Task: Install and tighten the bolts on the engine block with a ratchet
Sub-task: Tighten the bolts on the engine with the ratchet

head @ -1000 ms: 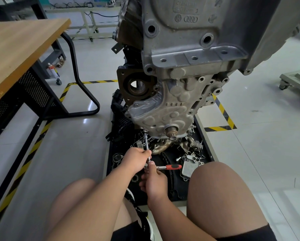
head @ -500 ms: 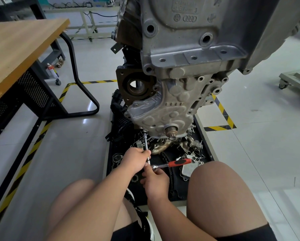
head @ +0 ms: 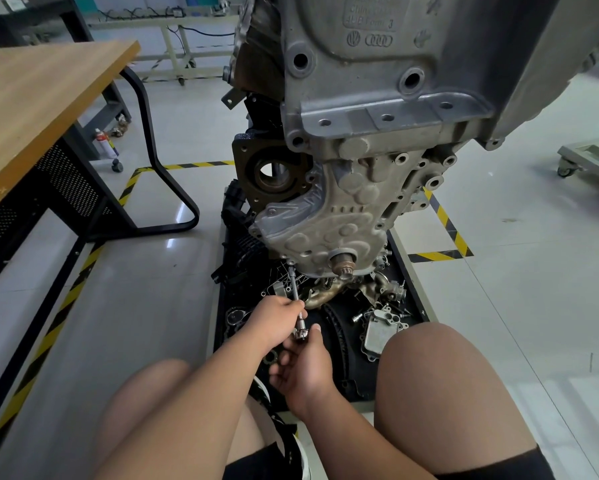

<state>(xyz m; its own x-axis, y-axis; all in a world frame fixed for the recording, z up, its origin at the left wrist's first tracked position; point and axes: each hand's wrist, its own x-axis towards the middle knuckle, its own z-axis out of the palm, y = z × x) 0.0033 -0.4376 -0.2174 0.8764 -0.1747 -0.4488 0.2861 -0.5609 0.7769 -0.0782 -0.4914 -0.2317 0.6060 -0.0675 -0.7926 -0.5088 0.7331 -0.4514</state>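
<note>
Plainly the extension bar [head: 294, 287] runs up from both hands to the bolt [head: 291, 263] on the engine block [head: 326, 226]; left hand [head: 274, 318] clasps it, right hand [head: 308, 370] grips the ratchet [head: 301, 335] below.

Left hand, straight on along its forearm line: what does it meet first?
Past the extension bar that the left hand grips, likely the bronze-coloured casting, then the engine's lower cover. Depth is unclear.

Black tray [head: 416, 289] on floor [head: 152, 289]; loose engine parts [head: 381, 327] inside
</note>
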